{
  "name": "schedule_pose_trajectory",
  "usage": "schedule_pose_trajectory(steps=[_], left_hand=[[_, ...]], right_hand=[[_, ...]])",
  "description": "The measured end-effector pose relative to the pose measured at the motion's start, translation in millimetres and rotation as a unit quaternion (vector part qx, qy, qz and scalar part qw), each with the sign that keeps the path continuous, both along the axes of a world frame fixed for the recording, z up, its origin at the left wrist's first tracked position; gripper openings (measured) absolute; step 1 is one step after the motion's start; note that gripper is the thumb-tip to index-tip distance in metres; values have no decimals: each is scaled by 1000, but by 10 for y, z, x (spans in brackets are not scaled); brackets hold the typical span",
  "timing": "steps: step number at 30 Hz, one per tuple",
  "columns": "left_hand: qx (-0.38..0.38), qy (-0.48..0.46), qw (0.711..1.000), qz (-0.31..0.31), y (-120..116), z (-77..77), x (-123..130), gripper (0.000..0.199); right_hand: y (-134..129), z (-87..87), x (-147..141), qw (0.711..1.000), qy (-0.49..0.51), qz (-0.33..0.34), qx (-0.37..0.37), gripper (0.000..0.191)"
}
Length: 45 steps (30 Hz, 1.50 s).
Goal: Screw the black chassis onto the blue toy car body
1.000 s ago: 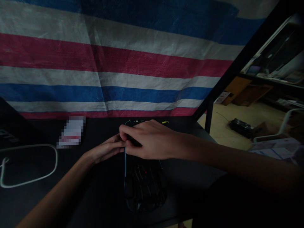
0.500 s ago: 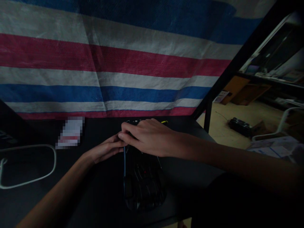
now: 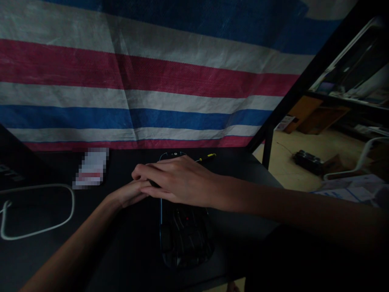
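Note:
What looks like a black toy car [image 3: 190,239] with a thin blue edge lies on the dark table in front of me, a small red dot on it. My right hand [image 3: 179,178] reaches across its far half, palm down, fingers bent toward the left. Beneath those fingers, my left hand [image 3: 132,194] meets it at the car's left side; its fingertips are hidden. A small dark piece [image 3: 154,183] shows between the two hands, too dim to name. Beyond my right hand lies a screwdriver [image 3: 208,157] with a yellow and black handle.
A blurred-out white and red item [image 3: 92,168] lies at the table's back left. Closer on the left is a white looped frame [image 3: 73,207]. A striped tarpaulin [image 3: 182,85] hangs behind the table [image 3: 249,162]. To the right, a black object [image 3: 308,162] lies on the floor.
My right hand has slid left and slightly nearer, now covering more of my left hand. The screwdriver and the car's far end show more. The view has shifted slightly.

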<state>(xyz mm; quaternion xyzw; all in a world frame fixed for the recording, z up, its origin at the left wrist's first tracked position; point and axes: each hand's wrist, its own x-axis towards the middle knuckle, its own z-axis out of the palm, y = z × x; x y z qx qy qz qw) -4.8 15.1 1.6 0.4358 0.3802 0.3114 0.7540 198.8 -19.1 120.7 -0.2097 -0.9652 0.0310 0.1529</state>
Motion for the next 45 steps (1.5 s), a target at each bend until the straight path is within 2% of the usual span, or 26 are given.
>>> schedule_pose_trajectory(steps=[3,9,14,19,22,26,30,34,37,39,42,45], left_hand=[[19,9,999,27,-2,14,26,26],[34,19,999,9,6,29,100,23],[34,20,999,16,-3,58,87,26],[38,21,999,13,-15,104,95,29],[44,16,999,16,-24,115,101,28],[51,15,998,18,-29,86,84,21],[50,18,999,12,-2,15,62,15],[49,17,999,11,36,-43,51,21],[48,14,999,7,37,-33,55,25],[50,12,999,9,24,3,68,25],[51,17,998,11,8,58,89,22],[49,28,998,12,16,55,86,20]], right_hand=[[-5,-3,0,999,-9,-39,24,26],[-16,9,-16,986,-70,-125,84,28],[-48,109,-16,982,-100,-148,65,36],[-56,129,63,991,-79,-106,27,30],[-34,100,84,996,-59,-62,37,28],[-13,106,73,995,-78,-23,59,26],[8,129,70,991,-110,-44,64,25],[44,100,89,986,-117,-79,83,26],[43,92,117,985,-114,-97,84,31],[31,107,136,987,-108,-102,60,32],[26,129,147,995,-83,-48,22,23],[47,116,121,996,-75,35,34,20]])
